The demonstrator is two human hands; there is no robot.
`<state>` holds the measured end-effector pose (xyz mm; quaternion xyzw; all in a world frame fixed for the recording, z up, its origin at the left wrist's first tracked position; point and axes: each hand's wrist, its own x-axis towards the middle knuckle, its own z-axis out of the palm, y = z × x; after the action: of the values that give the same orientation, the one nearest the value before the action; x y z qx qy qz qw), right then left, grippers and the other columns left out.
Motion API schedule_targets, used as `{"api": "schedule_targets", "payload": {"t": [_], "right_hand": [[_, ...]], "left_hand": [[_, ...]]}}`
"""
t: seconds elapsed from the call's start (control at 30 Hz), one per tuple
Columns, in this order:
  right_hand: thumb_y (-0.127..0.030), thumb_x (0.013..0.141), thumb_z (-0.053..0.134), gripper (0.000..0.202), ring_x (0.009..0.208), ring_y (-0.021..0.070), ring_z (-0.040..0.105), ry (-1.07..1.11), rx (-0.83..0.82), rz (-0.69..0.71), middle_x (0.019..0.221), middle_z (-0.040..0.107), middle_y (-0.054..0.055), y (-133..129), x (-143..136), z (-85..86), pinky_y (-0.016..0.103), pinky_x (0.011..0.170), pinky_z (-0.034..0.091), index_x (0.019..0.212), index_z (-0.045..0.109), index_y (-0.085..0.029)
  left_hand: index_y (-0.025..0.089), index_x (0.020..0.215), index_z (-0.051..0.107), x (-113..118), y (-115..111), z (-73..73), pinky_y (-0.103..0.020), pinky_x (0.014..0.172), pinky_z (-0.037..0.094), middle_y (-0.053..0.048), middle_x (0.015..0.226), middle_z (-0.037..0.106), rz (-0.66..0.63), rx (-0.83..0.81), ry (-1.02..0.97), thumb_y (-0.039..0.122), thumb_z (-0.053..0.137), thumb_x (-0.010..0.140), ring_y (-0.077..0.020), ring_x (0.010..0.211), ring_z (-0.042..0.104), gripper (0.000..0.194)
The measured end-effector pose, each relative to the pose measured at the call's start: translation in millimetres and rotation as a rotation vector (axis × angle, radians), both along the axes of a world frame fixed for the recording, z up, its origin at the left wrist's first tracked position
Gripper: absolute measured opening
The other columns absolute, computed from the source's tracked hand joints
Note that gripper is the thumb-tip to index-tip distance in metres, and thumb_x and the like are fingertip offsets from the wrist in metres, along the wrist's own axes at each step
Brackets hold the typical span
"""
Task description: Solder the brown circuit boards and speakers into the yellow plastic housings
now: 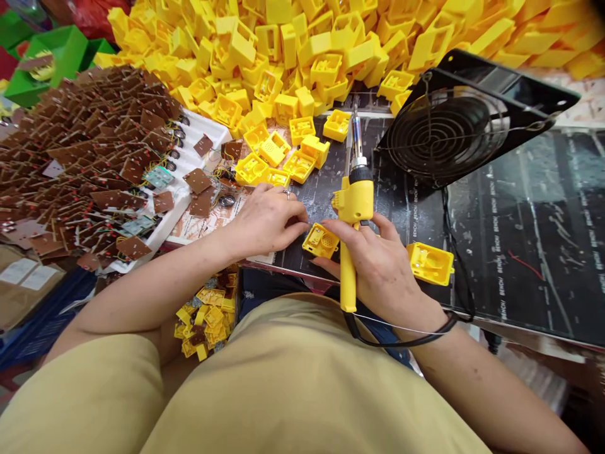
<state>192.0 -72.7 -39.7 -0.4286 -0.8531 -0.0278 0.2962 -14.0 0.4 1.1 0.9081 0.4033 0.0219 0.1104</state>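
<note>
The right hand (385,268) grips the yellow iron (355,198) by its handle. Just left of the iron, a yellow case (321,241) lies on the bench (491,233), between both hands. The left hand (271,221) curls beside the case, its grip unclear. Right of the iron are another case (431,263) and, farther back, the fan (437,129).
</note>
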Motion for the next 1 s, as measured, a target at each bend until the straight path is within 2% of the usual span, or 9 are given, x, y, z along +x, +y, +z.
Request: {"api": "schedule_targets", "payload": {"t": [0.1, 0.2, 0.37, 0.53, 0.63, 0.73, 0.87, 1.0], "right_hand": [[-0.029, 0.098, 0.058, 0.039, 0.083, 0.0228, 0.067, 0.021, -0.007, -0.003, 0.104, 0.067, 0.009, -0.1, -0.2, -1.6, 0.047, 0.102, 0.046, 0.133, 0.046, -0.017], [-0.028, 0.097, 0.058, 0.042, 0.085, 0.0233, 0.068, 0.039, -0.008, -0.011, 0.105, 0.067, 0.009, -0.1, -0.9, -2.1, 0.047, 0.102, 0.046, 0.135, 0.044, -0.018], [-0.025, 0.094, 0.063, 0.047, 0.082, 0.0242, 0.067, 0.028, -0.005, -0.015, 0.108, 0.067, 0.012, -0.2, -2.3, 0.2, 0.047, 0.097, 0.048, 0.136, 0.044, -0.017], [-0.026, 0.095, 0.061, 0.044, 0.081, 0.0223, 0.066, 0.033, -0.003, -0.013, 0.107, 0.067, 0.010, -0.2, -2.6, -1.1, 0.046, 0.098, 0.048, 0.135, 0.044, -0.016], [-0.028, 0.096, 0.061, 0.044, 0.084, 0.0234, 0.067, 0.026, -0.007, -0.022, 0.108, 0.068, 0.011, -0.5, -2.2, -1.2, 0.046, 0.098, 0.048, 0.136, 0.044, -0.016], [-0.030, 0.096, 0.061, 0.044, 0.087, 0.0240, 0.067, 0.023, -0.015, -0.017, 0.108, 0.068, 0.011, -0.5, -1.3, -0.8, 0.045, 0.097, 0.049, 0.134, 0.045, -0.017], [-0.031, 0.097, 0.059, 0.041, 0.084, 0.0232, 0.067, 0.032, -0.013, -0.006, 0.106, 0.067, 0.010, 0.1, -0.2, -2.3, 0.044, 0.096, 0.049, 0.133, 0.046, -0.017], [-0.030, 0.096, 0.059, 0.041, 0.079, 0.0230, 0.066, 0.039, -0.015, -0.005, 0.104, 0.067, 0.009, 0.2, 0.4, -2.6, 0.045, 0.095, 0.049, 0.133, 0.047, -0.016]], "left_hand": [[0.018, 0.089, 0.073, -3.3, -5.8, -10.4, -0.032, 0.080, 0.043, -0.003, 0.088, 0.075, 0.032, -0.026, -0.225, 0.028, 0.059, 0.091, -0.0185, 0.084, 0.067, 0.017], [0.018, 0.089, 0.073, -5.3, -11.1, -18.5, -0.030, 0.079, 0.042, -0.004, 0.091, 0.076, 0.080, -0.006, -0.366, 0.026, 0.059, 0.092, -0.0174, 0.087, 0.068, 0.016], [0.019, 0.090, 0.072, -2.3, -12.7, -20.0, -0.036, 0.090, 0.039, -0.002, 0.088, 0.076, 0.121, -0.093, -0.351, 0.025, 0.058, 0.091, -0.0183, 0.089, 0.067, 0.015], [0.018, 0.093, 0.069, -0.5, -15.2, -16.0, -0.041, 0.097, 0.037, -0.001, 0.086, 0.075, 0.101, -0.176, -0.328, 0.031, 0.060, 0.086, -0.0187, 0.086, 0.066, 0.017], [0.016, 0.102, 0.066, -2.4, -15.2, -13.2, -0.038, 0.094, 0.041, -0.002, 0.087, 0.074, 0.137, -0.154, -0.314, 0.033, 0.063, 0.081, -0.0200, 0.088, 0.066, 0.027], [0.014, 0.109, 0.067, -6.2, -11.9, -9.9, -0.035, 0.084, 0.045, -0.006, 0.092, 0.075, 0.125, -0.155, -0.251, 0.034, 0.062, 0.082, -0.0212, 0.088, 0.067, 0.034], [0.016, 0.093, 0.072, -8.3, -8.7, -8.9, -0.029, 0.075, 0.046, -0.002, 0.077, 0.073, 0.111, -0.173, -0.281, 0.033, 0.058, 0.088, -0.0157, 0.072, 0.065, 0.022], [0.016, 0.085, 0.069, -5.9, -9.6, -15.3, -0.025, 0.072, 0.046, -0.001, 0.078, 0.071, 0.101, -0.187, -0.453, 0.029, 0.056, 0.089, -0.0129, 0.073, 0.064, 0.019]]}}
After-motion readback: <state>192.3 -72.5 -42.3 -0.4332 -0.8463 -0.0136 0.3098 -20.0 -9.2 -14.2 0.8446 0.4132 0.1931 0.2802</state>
